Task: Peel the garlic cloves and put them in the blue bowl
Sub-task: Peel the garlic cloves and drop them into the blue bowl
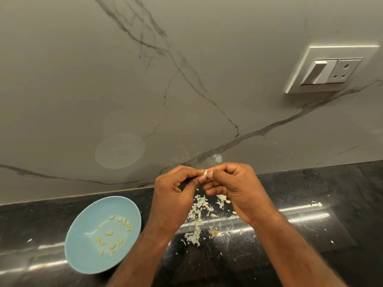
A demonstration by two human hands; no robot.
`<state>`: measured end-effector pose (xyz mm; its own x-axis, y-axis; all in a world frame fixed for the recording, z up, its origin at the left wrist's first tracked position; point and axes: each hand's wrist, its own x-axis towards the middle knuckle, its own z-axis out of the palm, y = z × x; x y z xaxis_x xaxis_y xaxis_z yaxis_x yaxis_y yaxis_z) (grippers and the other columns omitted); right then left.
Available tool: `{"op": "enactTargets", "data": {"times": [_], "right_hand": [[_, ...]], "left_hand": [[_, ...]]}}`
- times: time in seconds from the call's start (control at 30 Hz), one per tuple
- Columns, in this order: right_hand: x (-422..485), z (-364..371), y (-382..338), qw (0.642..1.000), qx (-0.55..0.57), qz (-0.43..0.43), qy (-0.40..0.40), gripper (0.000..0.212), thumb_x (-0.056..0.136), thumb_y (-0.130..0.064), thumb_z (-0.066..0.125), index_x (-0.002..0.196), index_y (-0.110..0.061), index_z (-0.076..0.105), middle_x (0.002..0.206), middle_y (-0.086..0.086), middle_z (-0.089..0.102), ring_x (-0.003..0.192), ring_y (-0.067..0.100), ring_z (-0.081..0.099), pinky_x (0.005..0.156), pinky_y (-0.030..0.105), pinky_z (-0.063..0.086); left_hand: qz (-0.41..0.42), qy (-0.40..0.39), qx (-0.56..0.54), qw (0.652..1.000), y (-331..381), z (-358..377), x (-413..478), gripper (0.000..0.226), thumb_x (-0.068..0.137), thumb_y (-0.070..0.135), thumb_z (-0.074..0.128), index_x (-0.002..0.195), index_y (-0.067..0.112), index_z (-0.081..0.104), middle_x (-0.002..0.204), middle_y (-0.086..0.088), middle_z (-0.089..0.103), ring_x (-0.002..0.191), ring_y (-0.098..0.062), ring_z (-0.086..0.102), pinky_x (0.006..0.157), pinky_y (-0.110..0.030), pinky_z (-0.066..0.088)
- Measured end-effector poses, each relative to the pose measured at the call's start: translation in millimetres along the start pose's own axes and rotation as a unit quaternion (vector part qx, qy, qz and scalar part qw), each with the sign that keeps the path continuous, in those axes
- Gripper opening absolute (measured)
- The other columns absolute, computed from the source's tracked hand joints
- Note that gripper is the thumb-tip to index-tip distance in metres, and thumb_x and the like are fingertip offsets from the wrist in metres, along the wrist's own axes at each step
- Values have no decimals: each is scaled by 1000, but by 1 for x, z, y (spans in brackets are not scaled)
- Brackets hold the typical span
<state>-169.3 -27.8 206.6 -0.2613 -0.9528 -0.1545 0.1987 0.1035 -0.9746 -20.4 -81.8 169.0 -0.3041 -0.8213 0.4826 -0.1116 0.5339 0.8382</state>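
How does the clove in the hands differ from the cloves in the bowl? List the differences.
The clove in the hands is pinched between fingertips of the left hand and right hand, above the counter; the cloves in the bowl lie loose in the blue bowl. The held clove is one; the bowl cloves, over a dozen. The held clove looks whitish, mostly hidden; the bowl cloves yellowish and bare. All are small garlic cloves.

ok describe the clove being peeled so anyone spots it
Over the black countertop, the left hand and right hand meet. The garlic clove is pinched between their fingertips: the only one held aloft, not in the blue bowl or among skins.
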Motion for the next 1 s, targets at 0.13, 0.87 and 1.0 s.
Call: {"op": "enactTargets", "data": {"times": [0.13, 0.87, 1.0], "right_hand": [[1, 0, -1, 1000, -2, 11, 2, 10, 87, 3, 67, 81, 1, 74, 82, 21, 74, 64, 20, 67, 59, 25, 58], [1, 7, 10, 999, -4, -15, 51, 3, 84, -2, 72, 82, 0, 70, 69, 12, 70, 59, 14, 63, 55, 21, 53], [2, 12, 12, 997, -34, -23, 61, 4, 86, -1, 70, 82, -3, 69, 66, 8, 69, 59, 11, 65, 54, 21, 52]], "left_hand": [[-4, -4, -2, 1000, -1, 0, 0, 22, 83, -1, 76, 95, 17, 78, 88, 9, 74, 84, -9, 71, 76, -19, 56], [-152, 21, -110, 982, 10, 9, -5, 17, 88, 9, 71, 97, 23, 76, 89, 7, 77, 85, -10, 73, 77, -22, 58], [-188, 33, -145, 971, 15, 11, -6, 21, 89, 3, 69, 106, 16, 74, 91, 6, 77, 85, -9, 74, 74, -17, 57]]}}
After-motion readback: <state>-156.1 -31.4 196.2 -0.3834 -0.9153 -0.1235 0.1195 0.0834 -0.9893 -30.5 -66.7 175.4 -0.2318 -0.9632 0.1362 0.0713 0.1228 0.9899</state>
